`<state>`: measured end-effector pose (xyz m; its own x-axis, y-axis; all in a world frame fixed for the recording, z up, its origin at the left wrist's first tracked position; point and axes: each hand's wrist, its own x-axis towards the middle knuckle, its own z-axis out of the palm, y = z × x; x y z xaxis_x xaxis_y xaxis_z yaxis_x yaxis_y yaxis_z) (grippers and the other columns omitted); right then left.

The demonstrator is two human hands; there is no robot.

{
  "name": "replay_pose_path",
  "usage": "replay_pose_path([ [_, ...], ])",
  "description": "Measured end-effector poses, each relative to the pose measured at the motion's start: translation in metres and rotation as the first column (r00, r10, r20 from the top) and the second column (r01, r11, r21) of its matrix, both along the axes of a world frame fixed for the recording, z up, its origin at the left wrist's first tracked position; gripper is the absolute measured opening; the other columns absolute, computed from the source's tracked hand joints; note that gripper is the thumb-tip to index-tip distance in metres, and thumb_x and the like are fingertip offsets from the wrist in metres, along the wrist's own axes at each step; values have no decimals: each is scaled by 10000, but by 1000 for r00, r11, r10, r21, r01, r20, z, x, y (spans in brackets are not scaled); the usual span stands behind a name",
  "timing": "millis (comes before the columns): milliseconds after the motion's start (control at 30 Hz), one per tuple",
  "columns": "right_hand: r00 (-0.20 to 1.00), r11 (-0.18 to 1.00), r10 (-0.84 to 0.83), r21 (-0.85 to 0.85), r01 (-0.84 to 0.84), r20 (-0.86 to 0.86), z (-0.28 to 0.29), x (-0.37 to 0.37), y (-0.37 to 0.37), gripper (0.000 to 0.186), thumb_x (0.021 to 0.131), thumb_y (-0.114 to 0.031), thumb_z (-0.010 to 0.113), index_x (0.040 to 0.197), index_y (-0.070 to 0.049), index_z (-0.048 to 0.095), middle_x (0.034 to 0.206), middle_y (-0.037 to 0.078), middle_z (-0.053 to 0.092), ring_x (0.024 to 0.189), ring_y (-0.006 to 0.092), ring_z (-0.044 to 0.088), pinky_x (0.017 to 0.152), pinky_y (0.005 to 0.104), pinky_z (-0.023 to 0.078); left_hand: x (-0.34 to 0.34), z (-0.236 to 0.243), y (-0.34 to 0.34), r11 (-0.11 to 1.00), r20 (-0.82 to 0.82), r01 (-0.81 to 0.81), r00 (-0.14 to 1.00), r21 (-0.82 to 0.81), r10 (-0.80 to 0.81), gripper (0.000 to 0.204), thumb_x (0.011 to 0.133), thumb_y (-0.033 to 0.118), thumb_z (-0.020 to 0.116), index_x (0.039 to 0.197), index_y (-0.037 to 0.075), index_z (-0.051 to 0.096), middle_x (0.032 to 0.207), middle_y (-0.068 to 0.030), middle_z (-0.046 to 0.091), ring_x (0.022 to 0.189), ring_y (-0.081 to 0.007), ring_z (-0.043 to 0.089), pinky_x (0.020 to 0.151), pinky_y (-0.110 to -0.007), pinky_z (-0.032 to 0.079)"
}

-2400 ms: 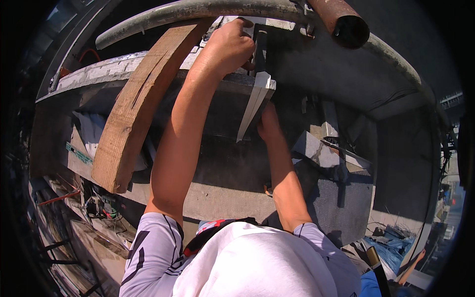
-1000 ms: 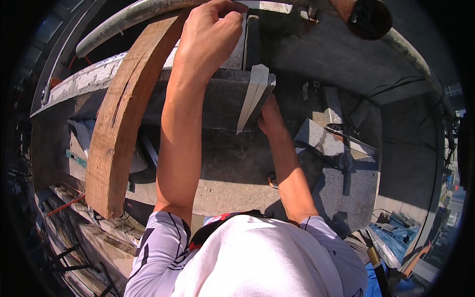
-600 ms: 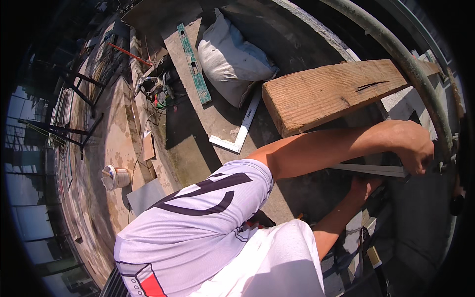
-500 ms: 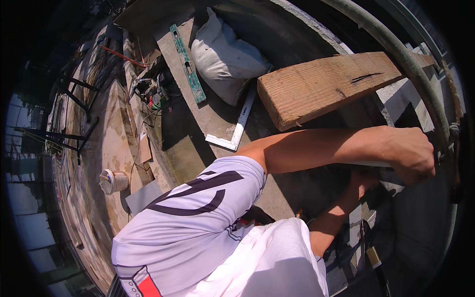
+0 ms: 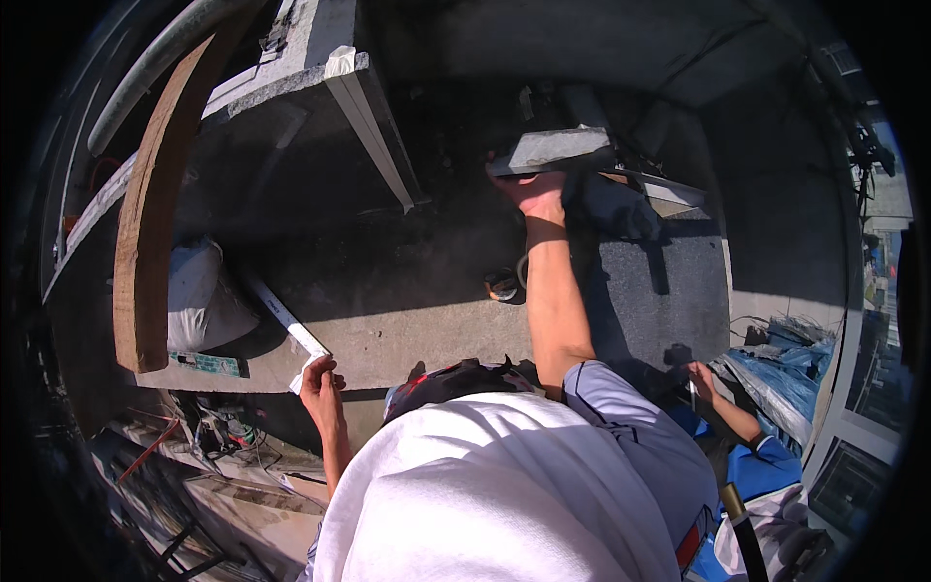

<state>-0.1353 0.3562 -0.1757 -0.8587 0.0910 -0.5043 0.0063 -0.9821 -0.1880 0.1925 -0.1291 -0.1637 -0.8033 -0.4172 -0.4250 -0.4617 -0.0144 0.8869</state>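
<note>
My right hand [image 5: 536, 191] reaches forward and grips the near edge of a flat grey stone slab [image 5: 553, 150], holding it up in the shade. My left hand [image 5: 320, 375] is low at the left, with its fingers closed on the near end of a short white strip [image 5: 287, 325] that lies on the sunlit concrete ledge [image 5: 427, 335]. A longer white angle strip [image 5: 373, 136] leans against a grey concrete block [image 5: 291, 92] at the upper left, away from both hands.
A curved wooden plank [image 5: 145, 223] stands at the left beside a white sack [image 5: 199, 296] and a green level [image 5: 206, 364]. A small roll [image 5: 502, 284] sits by my right forearm. Another person's hand [image 5: 702, 380] works at the lower right near blue sheeting [image 5: 786, 378].
The view has swung back toward the wall. My right hand left the white strip and now holds the stone slab. My left hand dropped to the short strip on the ledge.
</note>
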Motion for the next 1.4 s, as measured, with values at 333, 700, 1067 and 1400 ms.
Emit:
replay_pose_path([
  [333, 946, 652, 322, 719, -242, 26, 80, 52, 62, 513, 1124, -372, 567, 1566, -112, 574, 1486, 193, 667, 1233, 289, 692, 1057, 412, 539, -39, -26, -167, 866, 78, -361, 909, -347, 410, 534, 1011, 261, 675, 1487, 41, 575, 1211, -130, 706, 954, -209, 728, 744, -379, 616],
  [700, 851, 428, 431, 762, -486, 301, 42, 261, -32, 420, 1098, -303, 664, 1428, -43, 686, 1308, 74, 755, 1027, 181, 729, 890, 343, 580, -67, -87, -313, 712, 421, -369, 612, -597, 670, 917, 890, 440, 794, 1593, -8, 411, 1636, -216, 462, 1532, -413, 444, 1226, -590, 420],
  [1067, 385, -148, 802, 776, -614, 457, 88, 314, -286, 485, 1058, -293, 725, 1445, -9, 660, 1305, 133, 761, 1012, 168, 750, 845, 300, 597, -16, -91, -390, 555, 143, -704, 667, 442, 731, 312, 704, 116, 890, 901, 76, 652, 864, -45, 641, 758, -183, 633, 581, -333, 549],
  [1400, -210, -535, 844, 756, -377, 493, 115, 281, -626, 1155, 910, -912, 556, 1656, -39, 438, 1567, 286, 532, 1303, 364, 654, 976, 516, 577, 153, 26, -166, 245, -135, -64, 690, 967, 711, 164, 843, 57, 769, 814, 102, 614, 800, 9, 567, 692, -144, 493, 673, -340, 528],
])
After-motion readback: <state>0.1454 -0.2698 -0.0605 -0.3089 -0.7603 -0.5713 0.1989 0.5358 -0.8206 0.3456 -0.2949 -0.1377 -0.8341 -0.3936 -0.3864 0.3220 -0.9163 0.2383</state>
